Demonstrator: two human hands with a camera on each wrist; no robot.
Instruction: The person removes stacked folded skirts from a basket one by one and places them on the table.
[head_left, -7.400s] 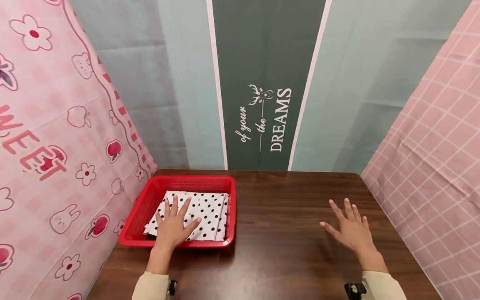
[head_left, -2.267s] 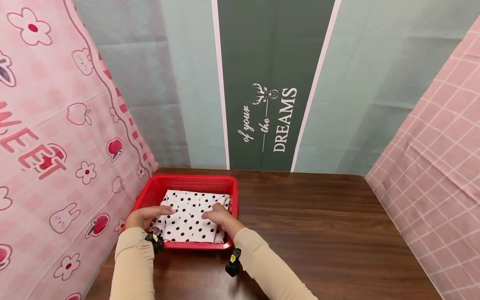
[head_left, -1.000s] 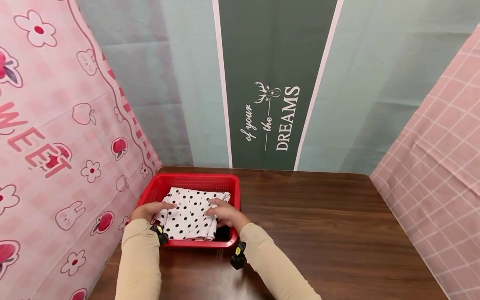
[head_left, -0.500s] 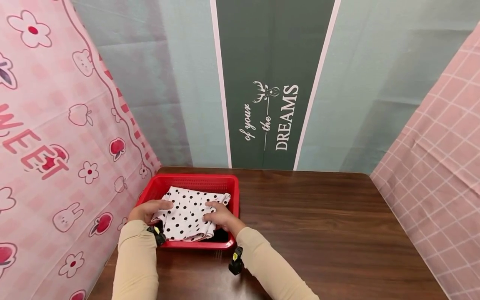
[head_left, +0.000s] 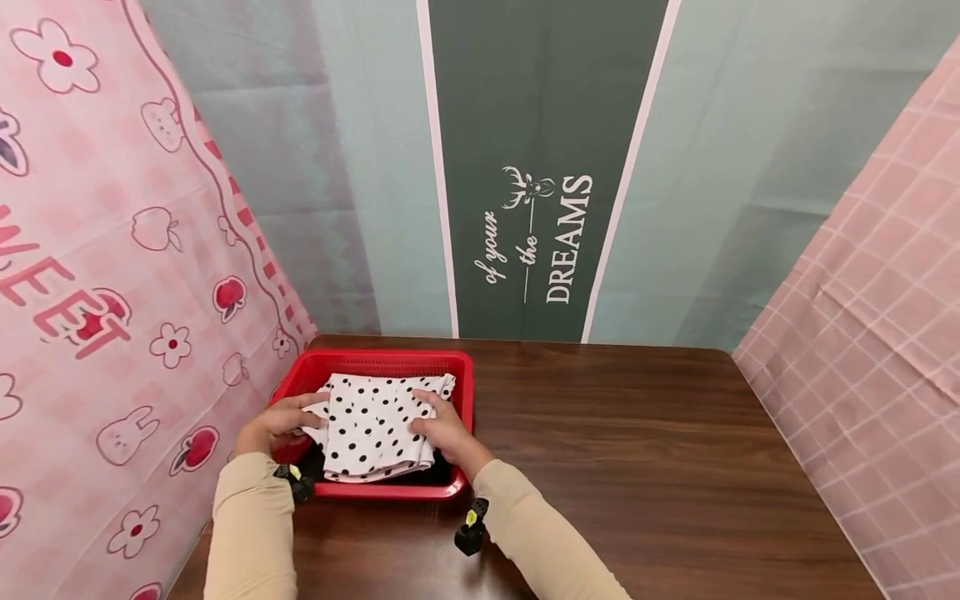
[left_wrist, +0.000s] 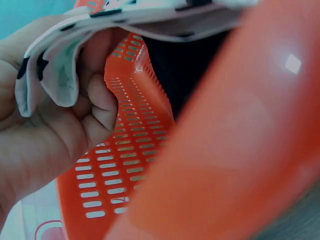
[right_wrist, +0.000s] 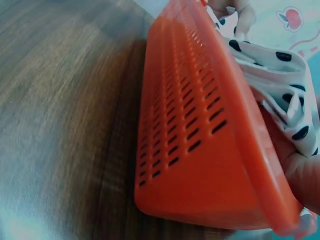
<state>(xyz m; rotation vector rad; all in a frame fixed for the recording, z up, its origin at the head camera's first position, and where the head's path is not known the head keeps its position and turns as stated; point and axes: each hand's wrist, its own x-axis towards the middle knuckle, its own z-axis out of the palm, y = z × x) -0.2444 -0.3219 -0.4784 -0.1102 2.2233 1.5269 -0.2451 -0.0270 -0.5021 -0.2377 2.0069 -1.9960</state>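
A folded white cloth (head_left: 375, 421) with black polka dots is held by both hands over the red basket (head_left: 390, 491). My left hand (head_left: 281, 421) grips its left edge; in the left wrist view the layered cloth edge (left_wrist: 35, 80) lies between thumb and curled fingers. At the right edge, my right hand (head_left: 450, 433) has its thumb on top and its fingers underneath. In the right wrist view, the cloth folds (right_wrist: 287, 95) show just above the basket's rim. Something black (head_left: 438, 473) lies below the cloth inside the basket; its kind is hidden.
The basket stands at the left of a brown wooden table (head_left: 600, 450), by a pink printed curtain (head_left: 172, 300). A grey-green curtain (head_left: 555, 125) hangs behind the table, and a pink checked one (head_left: 870, 333) on the right.
At first both hands were spread, apart from each other; then they took the cloth by its sides. Just now its left side has risen, and more of the black thing shows beneath.
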